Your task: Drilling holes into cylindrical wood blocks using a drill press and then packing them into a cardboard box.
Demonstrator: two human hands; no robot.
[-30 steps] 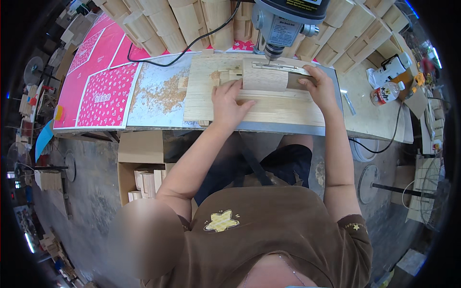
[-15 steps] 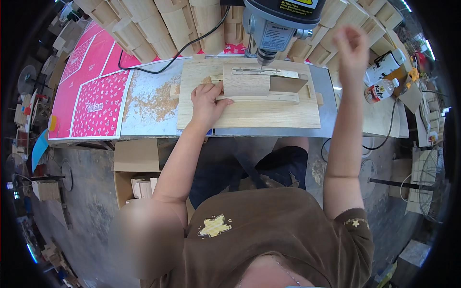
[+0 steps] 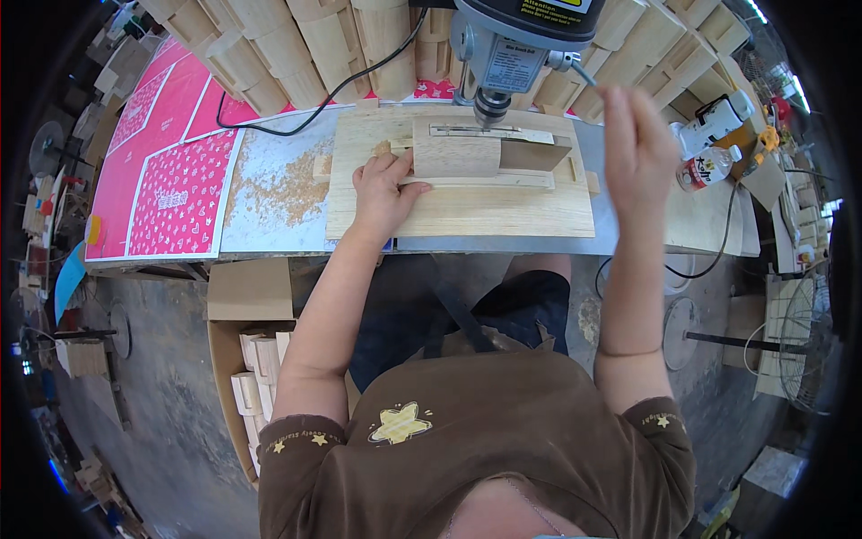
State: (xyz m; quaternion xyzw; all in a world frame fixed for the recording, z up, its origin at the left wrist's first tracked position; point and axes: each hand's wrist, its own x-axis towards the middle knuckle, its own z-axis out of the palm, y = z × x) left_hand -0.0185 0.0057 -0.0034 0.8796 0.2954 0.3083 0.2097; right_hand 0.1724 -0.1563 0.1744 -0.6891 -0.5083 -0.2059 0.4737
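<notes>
My left hand [image 3: 386,193] grips the left end of a pale wooden block [image 3: 456,157], its thumb along the near side. The block has a curved face and a slot cut along its top, and it sits in a wooden jig on a flat wooden board [image 3: 467,220]. Right above the slot is the chuck [image 3: 492,106] of a bench drill press [image 3: 516,63]; where the bit's tip lies is hard to make out. My right hand [image 3: 637,135], slightly blurred, is closed around the drill press's feed lever [image 3: 584,74], to the right of the machine's head.
Stacked rounded wooden pieces [image 3: 386,54] line the back. Sawdust [image 3: 283,189] lies left of the board, beside a pink printed sheet [image 3: 180,198]. A black cable [image 3: 346,85] crosses there. At the right stands a bottle [image 3: 705,169]. A cardboard box [image 3: 251,287] below holds wooden pieces.
My right hand has come down and toward me from higher up on the right, and the feed lever now shows in its grasp. The left hand stays on the block.
</notes>
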